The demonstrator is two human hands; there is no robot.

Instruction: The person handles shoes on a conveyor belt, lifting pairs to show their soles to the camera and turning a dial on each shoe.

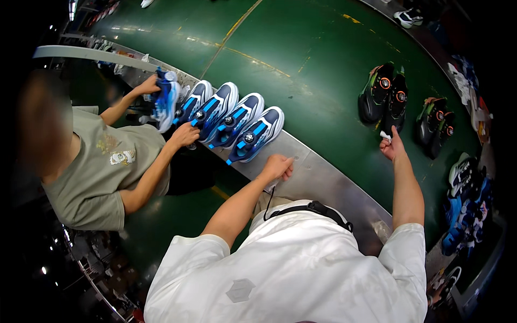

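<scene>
My right hand [393,145] reaches over the green surface, fingers pinched on a small crumpled white piece [385,135], perhaps paper or cloth. Just beyond it stands a pair of black sneakers [377,94] with orange-ringed dials. My left hand [278,167] is over the metal ledge [323,180], its fingers curled; whatever may be in them is hidden. Closest to that hand is the end one of several blue and white sneakers [257,134] lined up along the ledge, dials facing up.
A co-worker [118,161] on the left touches the row with one hand and a blue sneaker [166,99] with the other. A second black pair [433,126] stands farther right. More shoes [466,215] are piled at the right edge. A pale curved bar [91,52] crosses the upper left.
</scene>
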